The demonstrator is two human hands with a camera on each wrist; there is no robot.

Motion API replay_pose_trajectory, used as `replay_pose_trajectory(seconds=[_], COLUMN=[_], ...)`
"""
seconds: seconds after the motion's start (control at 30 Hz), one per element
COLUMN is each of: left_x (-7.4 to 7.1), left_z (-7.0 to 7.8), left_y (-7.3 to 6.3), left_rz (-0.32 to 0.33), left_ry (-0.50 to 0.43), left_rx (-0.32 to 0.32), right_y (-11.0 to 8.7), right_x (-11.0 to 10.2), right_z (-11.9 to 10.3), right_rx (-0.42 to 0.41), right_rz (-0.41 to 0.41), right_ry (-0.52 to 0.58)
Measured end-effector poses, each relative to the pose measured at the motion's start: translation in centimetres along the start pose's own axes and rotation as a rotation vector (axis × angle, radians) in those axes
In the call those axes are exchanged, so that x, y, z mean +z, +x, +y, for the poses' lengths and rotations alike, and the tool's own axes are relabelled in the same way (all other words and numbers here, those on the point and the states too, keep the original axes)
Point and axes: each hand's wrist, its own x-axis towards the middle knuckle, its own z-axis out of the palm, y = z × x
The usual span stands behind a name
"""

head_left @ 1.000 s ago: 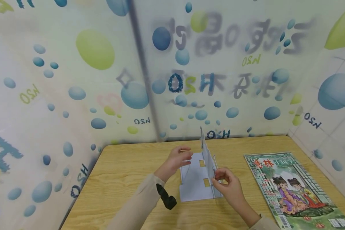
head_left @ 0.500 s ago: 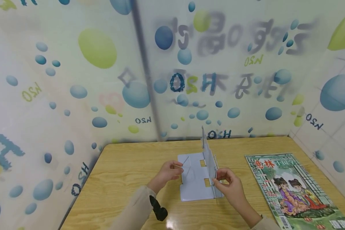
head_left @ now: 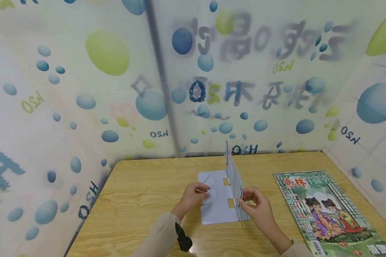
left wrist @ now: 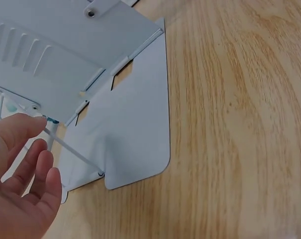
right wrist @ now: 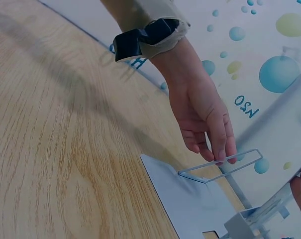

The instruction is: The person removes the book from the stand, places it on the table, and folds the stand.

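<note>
The base (head_left: pixel 217 217), taken as the dial, lies flat on the counter (head_left: pixel 141 200), its panel (head_left: pixel 234 178) standing along the 3 o'clock side. At 9 o'clock, my left grip (head_left: pixel 192 196) pinches the wire loop (left wrist: pixel 73 152) rising from the base. At 4 o'clock, my right grip (head_left: pixel 258 207) pinches the panel. Farther toward 3 o'clock lies a magazine (head_left: pixel 334 216).

This is a small screened-in table nook indoors; whether in a home or an office, I cannot tell. Pale screens (head_left: pixel 270 46) rise behind the table (head_left: pixel 141 185) and on both sides, printed with blue and green bubbles (head_left: pixel 107 53) and reversed "H2O" lettering (head_left: pixel 214 92). Blurred grey writing (head_left: pixel 271 94) also shows on the back one. The wood-grain tabletop reaches it, and a magazine (head_left: pixel 332 214) lies on the right.
</note>
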Motion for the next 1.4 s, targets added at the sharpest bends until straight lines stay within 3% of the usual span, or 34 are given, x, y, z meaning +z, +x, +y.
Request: replay_pose_trajectory(seconds=[0.2,0.3,0.43,0.53,0.7,0.9,1.27,1.4], left_x=[0.6,0.7,1.2,1.7,2.1,2.5,3.4,3.8], left_z=[0.0,1.2,1.1,-0.2,-0.4,-0.2,-1.4,-1.3], left_y=[0.3,-0.2,0.1,0.8,1.0,0.9,1.5,1.4], left_rz=[-0.025,-0.04,-0.054,-0.065,-0.071,-0.071,-0.067,-0.061], left_ry=[0.053,0.052,0.072,0.088,0.073,0.049,0.13,0.132], left_rx=[0.044,0.077,0.07,0.065,0.097,0.087,0.106,0.081], right_y=[-0.4,-0.3,0.0,0.0,0.0,0.0,0.1,0.0], right_x=[0.2,0.1,0.0,0.0,-0.1,-0.1,0.0,0.0], right_z=[-2.3,-1.3,0.6,0.6,0.6,0.5,0.6,0.6], right_rx=[-0.033,-0.028,-0.023,-0.016,-0.02,-0.014,-0.02,-0.011], right_rz=[0.003,0.004,0.004,0.007,0.007,0.011,0.002,0.007], right_ry=[-0.005,-0.005,0.006,0.016,0.023,0.025,0.029,0.037])
